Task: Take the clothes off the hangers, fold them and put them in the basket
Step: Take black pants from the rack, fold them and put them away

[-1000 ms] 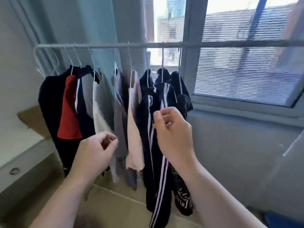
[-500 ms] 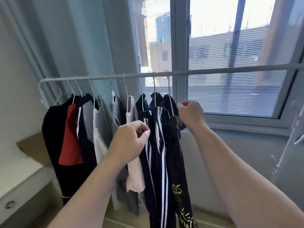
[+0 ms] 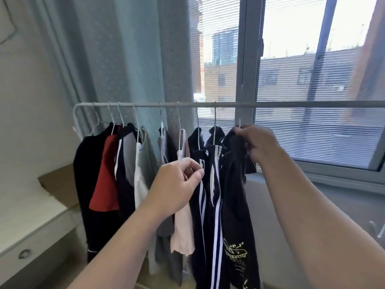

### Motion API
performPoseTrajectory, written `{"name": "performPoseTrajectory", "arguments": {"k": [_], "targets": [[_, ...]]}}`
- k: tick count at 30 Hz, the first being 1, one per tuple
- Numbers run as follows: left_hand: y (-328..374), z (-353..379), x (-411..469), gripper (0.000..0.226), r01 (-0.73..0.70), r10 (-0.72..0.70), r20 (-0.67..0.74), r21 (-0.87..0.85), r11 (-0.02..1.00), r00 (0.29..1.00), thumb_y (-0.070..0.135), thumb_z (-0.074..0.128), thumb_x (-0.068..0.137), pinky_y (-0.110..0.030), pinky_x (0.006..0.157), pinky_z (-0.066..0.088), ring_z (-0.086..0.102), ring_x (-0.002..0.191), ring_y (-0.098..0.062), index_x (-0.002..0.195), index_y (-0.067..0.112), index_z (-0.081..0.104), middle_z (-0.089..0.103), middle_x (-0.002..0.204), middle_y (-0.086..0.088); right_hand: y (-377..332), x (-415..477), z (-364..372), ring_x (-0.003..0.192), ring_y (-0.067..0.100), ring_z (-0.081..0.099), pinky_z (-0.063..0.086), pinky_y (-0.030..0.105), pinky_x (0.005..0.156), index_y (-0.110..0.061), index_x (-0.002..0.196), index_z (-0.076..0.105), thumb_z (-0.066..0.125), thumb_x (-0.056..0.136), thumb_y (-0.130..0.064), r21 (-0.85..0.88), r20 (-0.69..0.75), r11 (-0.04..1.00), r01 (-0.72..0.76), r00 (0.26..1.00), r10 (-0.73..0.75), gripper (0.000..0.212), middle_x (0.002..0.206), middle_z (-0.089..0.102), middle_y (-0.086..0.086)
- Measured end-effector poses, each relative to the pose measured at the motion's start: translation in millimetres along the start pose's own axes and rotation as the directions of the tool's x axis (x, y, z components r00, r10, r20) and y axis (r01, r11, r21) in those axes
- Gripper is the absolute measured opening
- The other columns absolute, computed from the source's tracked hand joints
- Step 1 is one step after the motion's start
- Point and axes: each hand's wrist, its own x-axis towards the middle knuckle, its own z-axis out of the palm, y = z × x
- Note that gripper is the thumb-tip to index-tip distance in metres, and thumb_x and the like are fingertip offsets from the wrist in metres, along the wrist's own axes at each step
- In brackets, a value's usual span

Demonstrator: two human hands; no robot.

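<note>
Clothes [image 3: 125, 167] close-packed, left end of rail [image 3: 312, 104]

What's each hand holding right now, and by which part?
Right hand grips the rightmost black printed garment at its top, just below its hanger hook. Left hand is curled by the navy striped garment; whether it pinches fabric cannot be told.

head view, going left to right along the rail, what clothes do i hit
black garment → red garment → white garment → pale pink top → navy striped garments → black garment with yellow print, gripped at its top by the right hand
</note>
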Motion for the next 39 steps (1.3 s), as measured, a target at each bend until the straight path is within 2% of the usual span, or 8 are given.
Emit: {"name": "performPoseTrajectory", "arguments": {"k": [12, 15, 18, 22, 25, 31, 35, 39], "targets": [[35.4, -67.9, 20.5, 0.069, 0.257, -0.195, 0.166, -0.643, 0.722, 0.967, 0.07, 0.032, 0.09, -0.036, 0.071, 0.049, 0.064, 0.075, -0.024, 0.084, 0.017, 0.077, 0.07, 0.084, -0.012, -11.1, -99.9, 42.2, 0.059, 0.016, 0.06, 0.044, 0.026, 0.052, -0.012, 0.089, 0.06, 0.082, 0.074, 0.0, 0.234, 0.22, 0.972, -0.019, 0.975, -0.034, 0.029, 0.073, 0.065, 0.007], [22.7, -98.1, 4.4, 0.074, 0.255, -0.074, 0.348, -0.51, 0.822, 0.935, 0.084, 0.051, 0.071, -0.032, 0.069, 0.05, 0.063, 0.077, -0.024, 0.096, 0.019, 0.076, 0.069, 0.088, -0.008, 9.0, -135.2, 57.3, 0.047, 0.014, 0.053, 0.041, 0.023, 0.045, -0.011, 0.096, 0.057, 0.075, 0.084, -0.005, 0.203, 0.259, 0.978, -0.055, 0.966, 0.0, 0.022, 0.058, 0.058, 0.006], [11.8, -124.2, -20.1, 0.041, 0.207, -0.09, 0.495, -0.187, 0.96, 0.864, 0.058, 0.069, 0.08, -0.05, 0.088, 0.055, 0.068, 0.098, -0.034, 0.108, 0.027, 0.073, 0.073, 0.103, -0.009, 28.6, -174.4, 77.3, 0.034, 0.007, 0.046, 0.034, 0.015, 0.034, -0.003, 0.1, 0.066, 0.064, 0.095, -0.018, 0.147, 0.251, 0.98, -0.133, 0.963, 0.093, 0.016, 0.058, 0.054, 0.002], [-17.6, -159.7, -60.7, 0.023, 0.326, -0.226, 0.582, -0.072, 0.943, 0.782, 0.032, 0.07, 0.09, -0.055, 0.087, 0.055, 0.068, 0.095, -0.038, 0.108, 0.019, 0.074, 0.072, 0.1, -0.017, 79.8, -215.5, 110.8, 0.088, 0.011, 0.066, 0.056, 0.031, 0.078, -0.024, 0.114, 0.055, 0.053, 0.099, -0.04, 0.098, 0.33, 0.967, -0.236, 0.924, 0.193, 0.022, 0.101, 0.065, 0.0], [-40.5, -179.2, -98.0, 0.017, 0.438, -0.324, 0.438, -0.186, 0.88, 0.838, 0.018, 0.067, 0.088, -0.032, 0.074, 0.057, 0.071, 0.088, -0.031, 0.098, 0.009, 0.077, 0.072, 0.096, -0.022, 112.9, -234.3, 136.0, 0.085, 0.008, 0.058, 0.05, 0.027, 0.08, -0.026, 0.104, 0.053, 0.046, 0.102, -0.04, 0.082, 0.346, 0.966, -0.247, 0.916, 0.204, 0.016, 0.094, 0.06, -0.005], [-79.2, -219.9, -173.5, 0.049, 0.451, -0.482, -0.023, -0.315, 0.835, 0.876, 0.057, 0.079, 0.069, -0.024, 0.077, 0.057, 0.07, 0.086, -0.017, 0.096, 0.017, 0.078, 0.074, 0.097, -0.014, 157.5, -239.8, 193.0, 0.053, 0.009, 0.055, 0.048, 0.026, 0.06, -0.01, 0.101, 0.055, 0.043, 0.105, -0.025, 0.088, 0.407, 0.924, -0.371, 0.86, 0.307, 0.019, 0.063, 0.063, -0.002], [-104.6, -242.0, -228.7, 0.019, 0.456, -0.578, -0.46, -0.356, 0.816, 0.674, 0.026, 0.059, 0.093, -0.029, 0.081, 0.055, 0.069, 0.089, -0.015, 0.089, 0.022, 0.076, 0.075, 0.094, -0.004, 171.7, -222.5, 233.2, 0.04, 0.008, 0.055, 0.05, 0.024, 0.055, -0.01, 0.086, 0.048, 0.037, 0.105, -0.013, 0.247, 0.394, 0.802, -0.543, 0.813, 0.429, 0.022, 0.042, 0.054, -0.005], [-130.6, -249.5, -275.8, 0.024, 0.537, -0.652, -0.638, -0.409, 0.738, 0.411, 0.022, 0.051, 0.101, -0.036, 0.076, 0.05, 0.063, 0.083, -0.019, 0.085, 0.023, 0.069, 0.068, 0.085, -0.002, 186.9, -213.8, 274.7, 0.056, 0.016, 0.057, 0.045, 0.027, 0.052, -0.005, 0.096, 0.05, 0.031, 0.099, -0.002, 0.239, 0.442, 0.63, -0.739, 0.66, 0.607, 0.02, 0.069, 0.055, 0.006]]}}
